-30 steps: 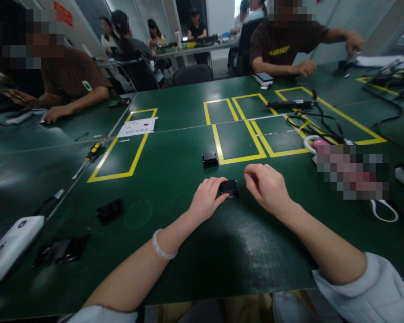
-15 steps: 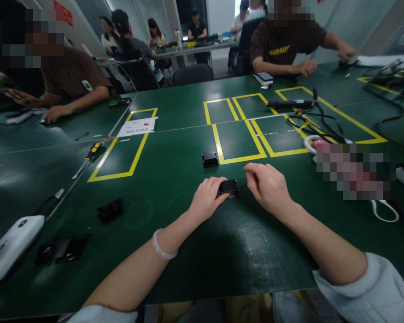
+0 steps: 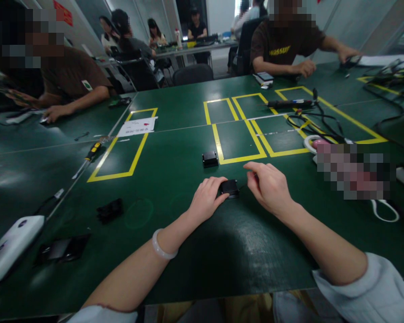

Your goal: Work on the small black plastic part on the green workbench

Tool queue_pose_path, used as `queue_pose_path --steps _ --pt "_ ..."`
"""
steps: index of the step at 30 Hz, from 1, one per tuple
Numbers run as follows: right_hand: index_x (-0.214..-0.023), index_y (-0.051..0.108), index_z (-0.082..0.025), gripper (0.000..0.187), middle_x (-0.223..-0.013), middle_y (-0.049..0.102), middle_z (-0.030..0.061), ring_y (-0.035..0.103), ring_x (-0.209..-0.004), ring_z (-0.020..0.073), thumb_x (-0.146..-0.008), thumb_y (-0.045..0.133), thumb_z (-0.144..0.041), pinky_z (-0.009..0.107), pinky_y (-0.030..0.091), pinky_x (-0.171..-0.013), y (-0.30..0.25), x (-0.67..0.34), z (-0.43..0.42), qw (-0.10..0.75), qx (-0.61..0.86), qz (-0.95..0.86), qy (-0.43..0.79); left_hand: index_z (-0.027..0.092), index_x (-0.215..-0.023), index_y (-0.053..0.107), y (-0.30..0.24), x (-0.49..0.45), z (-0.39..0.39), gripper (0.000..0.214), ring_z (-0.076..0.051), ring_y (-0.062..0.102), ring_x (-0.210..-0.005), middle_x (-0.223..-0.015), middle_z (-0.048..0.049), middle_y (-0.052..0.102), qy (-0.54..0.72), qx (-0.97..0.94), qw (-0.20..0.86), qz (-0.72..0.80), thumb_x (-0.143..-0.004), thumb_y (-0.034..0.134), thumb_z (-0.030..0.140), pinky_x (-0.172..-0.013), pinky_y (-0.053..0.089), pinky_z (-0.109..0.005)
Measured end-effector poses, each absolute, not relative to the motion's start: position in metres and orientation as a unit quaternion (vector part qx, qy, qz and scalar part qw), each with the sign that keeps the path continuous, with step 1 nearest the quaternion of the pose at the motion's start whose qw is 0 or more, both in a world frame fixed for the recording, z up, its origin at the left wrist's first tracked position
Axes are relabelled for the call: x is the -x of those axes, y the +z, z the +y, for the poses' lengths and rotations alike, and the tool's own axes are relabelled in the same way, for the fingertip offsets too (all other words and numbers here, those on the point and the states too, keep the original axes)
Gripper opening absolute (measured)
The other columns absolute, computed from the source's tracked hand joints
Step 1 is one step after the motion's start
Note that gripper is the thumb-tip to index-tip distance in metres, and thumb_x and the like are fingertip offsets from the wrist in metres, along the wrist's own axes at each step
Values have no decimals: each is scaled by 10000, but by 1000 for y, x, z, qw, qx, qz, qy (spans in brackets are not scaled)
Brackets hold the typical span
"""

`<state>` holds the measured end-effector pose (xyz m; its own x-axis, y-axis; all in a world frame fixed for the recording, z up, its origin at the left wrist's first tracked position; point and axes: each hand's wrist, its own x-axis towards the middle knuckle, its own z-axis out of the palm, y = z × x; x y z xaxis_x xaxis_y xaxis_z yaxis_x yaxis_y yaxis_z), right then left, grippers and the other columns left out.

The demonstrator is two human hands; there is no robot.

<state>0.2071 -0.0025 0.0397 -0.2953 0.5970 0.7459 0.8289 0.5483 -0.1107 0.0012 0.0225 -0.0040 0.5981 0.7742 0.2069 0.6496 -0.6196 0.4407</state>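
Observation:
My left hand (image 3: 207, 197) grips a small black box-shaped part (image 3: 230, 189) from its left side, thumb at the near edge and fingers over the far edge. The part rests on the green table. Just to its right is my right hand (image 3: 267, 186), with thumb and forefinger pinched together. A thin dark line runs from the part's right side towards those fingertips, too fine to name. A similar black part (image 3: 210, 159) sits farther back, apart from both hands.
Black pieces (image 3: 109, 210) and a flat black packet (image 3: 62, 249) lie at left, near a white device (image 3: 15, 246). Yellow tape frames (image 3: 242, 160) mark the table. A yellow-black screwdriver (image 3: 94, 151) lies left; a black pen-like tool (image 3: 289, 104) and cables lie right. Co-workers sit opposite.
My hands and the black part stay almost exactly where they were. Across the room, a person in white has shifted slightly.

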Motion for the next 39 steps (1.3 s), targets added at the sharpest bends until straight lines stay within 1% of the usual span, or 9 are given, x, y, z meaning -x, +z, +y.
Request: queue_pose_path --steps 4,7,9,13,19,21,25,32,39 --pt "-935 548 -160 77 -762 610 28 511 -659 144 -885 503 -198 291 373 -641 42 -208 -4 362 454 -803 -135 219 -1216 461 -4 -1 22 334 -238 501 -1031 -1160 -61 553 193 -880 161 404 -915 527 346 -892 418 -378" --pt "-874 544 -170 55 -724 590 18 494 -643 140 -883 519 -218 289 366 -632 43 -208 -4 358 456 -803 -137 221 -1215 463 -4 -1 23 331 -236 502 -1025 -1157 -61 552 191 -880 160 404 -915 527 345 -892 418 -378" --pt "-900 545 -165 48 -742 599 21 492 -645 136 -883 502 -179 285 372 -640 43 -207 -4 366 460 -797 -141 222 -1217 463 -4 -1 23 334 -233 501 -1020 -1156 -58 551 192 -880 160 405 -913 532 343 -890 419 -375" --pt "-972 543 -145 117 -796 619 38 507 -671 137 -872 481 -138 285 385 -659 42 -207 -3 380 458 -791 -143 221 -1219 463 -5 -1 23 338 -229 501 -1013 -1156 -55 552 195 -879 161 405 -911 537 340 -885 419 -369" --pt "-865 536 -180 47 -725 590 17 504 -648 142 -884 513 -217 294 373 -635 43 -208 -5 354 456 -805 -140 223 -1216 466 -4 -1 22 332 -237 499 -1035 -1163 -59 552 192 -880 159 405 -915 526 350 -889 420 -375" --pt "-908 534 -177 39 -745 601 18 513 -652 140 -881 510 -194 288 379 -638 41 -208 -4 365 457 -798 -147 224 -1217 466 -4 -1 23 334 -238 501 -1036 -1165 -61 551 191 -880 158 406 -915 524 355 -891 420 -379" --pt "-1029 505 -152 167 -824 634 39 547 -698 140 -864 498 -133 277 410 -677 38 -206 -2 404 448 -782 -156 223 -1220 466 -4 -1 23 337 -238 502 -1032 -1166 -64 551 192 -880 160 404 -914 524 353 -893 420 -381" --pt "-876 526 -181 40 -721 590 13 500 -632 139 -873 530 -221 287 367 -621 42 -208 -4 373 457 -795 -141 221 -1217 465 -4 -1 23 334 -239 499 -1033 -1168 -62 550 190 -881 161 403 -916 523 355 -894 416 -379" --pt "-927 538 -177 87 -772 614 27 514 -664 139 -888 461 -177 286 374 -651 41 -207 -4 385 470 -785 -125 226 -1219 462 -4 -1 23 333 -234 500 -1031 -1170 -61 549 192 -879 165 404 -916 523 349 -891 418 -379"
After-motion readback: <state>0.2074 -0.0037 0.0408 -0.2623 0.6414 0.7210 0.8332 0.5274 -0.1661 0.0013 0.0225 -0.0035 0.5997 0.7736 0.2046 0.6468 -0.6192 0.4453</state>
